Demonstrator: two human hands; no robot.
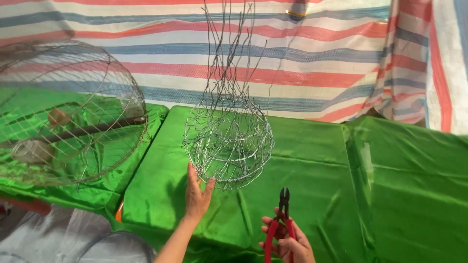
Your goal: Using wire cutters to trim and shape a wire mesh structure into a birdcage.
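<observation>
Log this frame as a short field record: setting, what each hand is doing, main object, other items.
setting: tables under green cloth, striped tarp behind
left hand: left hand open, fingers against the lower side of the wire mesh basket
right hand: right hand gripping red-handled cutters, tip pointing up, apart from the basket
main object: small rounded mesh form, unfinished, loose wire ends rising from its top
other items: large wire cage lying at far left, bottle-like shapes visible through it
</observation>
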